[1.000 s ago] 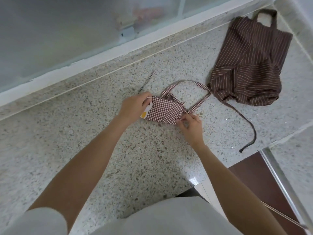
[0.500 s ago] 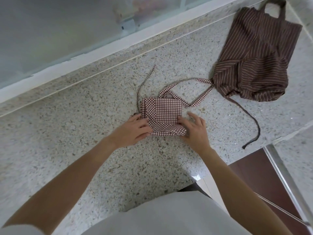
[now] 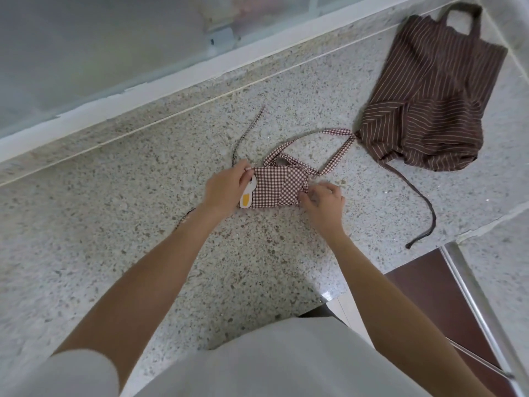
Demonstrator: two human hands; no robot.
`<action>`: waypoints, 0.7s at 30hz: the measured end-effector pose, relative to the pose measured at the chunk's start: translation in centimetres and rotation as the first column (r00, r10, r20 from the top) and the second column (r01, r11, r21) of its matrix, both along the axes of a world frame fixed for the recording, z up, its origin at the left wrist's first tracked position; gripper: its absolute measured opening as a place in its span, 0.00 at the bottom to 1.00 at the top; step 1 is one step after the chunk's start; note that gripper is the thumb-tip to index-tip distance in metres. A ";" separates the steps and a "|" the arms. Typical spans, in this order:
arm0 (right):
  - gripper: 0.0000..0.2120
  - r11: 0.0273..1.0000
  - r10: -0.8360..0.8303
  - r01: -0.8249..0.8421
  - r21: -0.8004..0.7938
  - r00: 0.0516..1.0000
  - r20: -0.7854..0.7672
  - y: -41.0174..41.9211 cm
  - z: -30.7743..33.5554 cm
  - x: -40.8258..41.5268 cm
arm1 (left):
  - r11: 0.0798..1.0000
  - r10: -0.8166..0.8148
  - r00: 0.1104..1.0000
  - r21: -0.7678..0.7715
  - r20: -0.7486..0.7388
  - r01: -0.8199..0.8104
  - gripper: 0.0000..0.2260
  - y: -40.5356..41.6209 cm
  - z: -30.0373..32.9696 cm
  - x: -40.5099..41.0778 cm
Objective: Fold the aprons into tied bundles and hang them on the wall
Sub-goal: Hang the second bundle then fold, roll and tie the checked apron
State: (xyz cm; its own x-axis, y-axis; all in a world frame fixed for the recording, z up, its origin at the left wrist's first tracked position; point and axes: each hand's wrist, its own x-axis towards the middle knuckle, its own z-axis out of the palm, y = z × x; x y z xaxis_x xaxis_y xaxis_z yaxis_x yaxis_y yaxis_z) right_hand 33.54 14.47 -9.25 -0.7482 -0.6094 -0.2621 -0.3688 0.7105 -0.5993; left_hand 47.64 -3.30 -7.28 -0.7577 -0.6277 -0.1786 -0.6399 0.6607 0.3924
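Fingers [image 3: 246, 174] pinching gingham apron [image 3: 279, 187]

gingham cloth apron [image 3: 276, 188], polished speckled stone counter [image 3: 143, 224]

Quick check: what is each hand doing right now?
Left hand: pinches the left end of the checked apron.
Right hand: fingers curled, grips the apron's right end.

The checked apron [image 3: 279, 186] lies folded into a small flat packet on the counter, its neck strap looping out behind. The brown striped apron [image 3: 429, 98] lies crumpled well to its right, one tie trailing forward.
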 end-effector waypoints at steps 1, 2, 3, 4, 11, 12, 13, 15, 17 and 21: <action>0.12 0.999 -0.027 0.027 0.016 1.000 -0.001 -0.2 -0.1 0.1 | 0.999 0.036 0.999 -0.020 0.037 -0.035 0.13 -0.2 -0.2 -0.4; 0.12 0.998 -0.050 0.050 0.026 0.999 -0.009 -0.4 -0.2 0.2 | 0.997 0.076 0.995 -0.027 0.058 -0.075 0.13 -0.4 -0.3 -0.7; 0.13 0.997 -0.065 0.066 0.028 0.998 -0.025 -0.5 -0.4 0.3 | 0.992 0.121 0.991 -0.027 0.056 -0.120 0.13 -0.4 -0.3 -0.8; 0.14 0.997 -0.071 0.072 0.023 0.996 -0.048 -0.6 -0.5 0.3 | 0.985 0.170 0.985 -0.033 0.030 -0.169 0.13 -0.4 -0.2 -0.8; 0.18 0.999 -0.049 0.049 0.004 0.999 0.001 0.7 0.5 3.0 | 0.944 0.330 0.896 0.079 -0.297 -0.322 0.11 4.0 1.4 3.6; 0.18 0.998 -0.065 0.066 -0.009 0.995 0.078 1.3 0.8 4.1 | 0.927 0.370 0.888 0.167 -0.274 -0.335 0.12 5.4 1.4 4.4; 0.18 0.997 -0.074 0.076 -0.001 0.981 0.177 1.8 1.3 5.2 | 0.895 0.420 0.880 0.259 -0.222 -0.363 0.13 6.7 1.2 5.1; 0.18 0.997 -0.073 0.055 0.055 0.900 0.430 3.1 2.0 7.0 | 0.814 0.501 0.858 0.398 -0.116 -0.422 0.18 8.5 0.6 6.0; 0.16 0.993 -0.101 0.045 0.108 0.806 0.584 4.1 2.6 7.8 | 0.756 0.544 0.836 0.474 -0.071 -0.452 0.22 9.5 0.1 6.1; 0.08 1.000 0.009 -0.007 -0.010 0.976 0.219 4.0 4.5 6.4 | 0.705 0.591 0.806 0.492 -0.010 -0.511 0.29 9.8 -0.1 5.3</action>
State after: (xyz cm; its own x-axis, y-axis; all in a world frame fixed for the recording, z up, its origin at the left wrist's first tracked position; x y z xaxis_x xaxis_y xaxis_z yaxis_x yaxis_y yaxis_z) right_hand 39.94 18.49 -4.77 -0.6682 -0.6186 -0.4133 -0.2341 0.7021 -0.6725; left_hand 52.91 6.51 -7.35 -0.3432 -0.8206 -0.4569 -0.7369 -0.0663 0.6727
